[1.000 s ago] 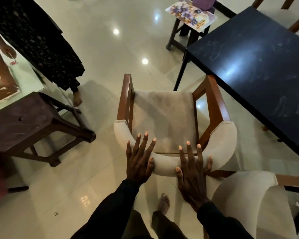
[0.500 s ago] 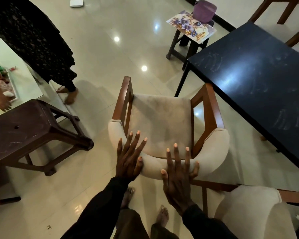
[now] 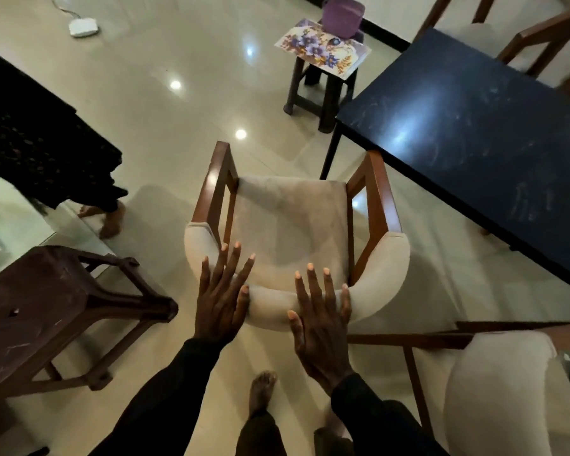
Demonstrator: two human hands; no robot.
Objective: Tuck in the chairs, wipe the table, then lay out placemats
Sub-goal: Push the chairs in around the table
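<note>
Left hand: fingers straight and spread, pressing flat on the cream backrest of the chair. Right hand: lying just beside it on the same backrest, fingers likewise straight and apart, gripping nothing. Chair: standing ahead of both hands, seat outside the dark surface – which is lying ahead and right of the right hand. Brown stool: standing left of the left hand. Floral placemat: resting on a small stool – well ahead of both hands
</note>
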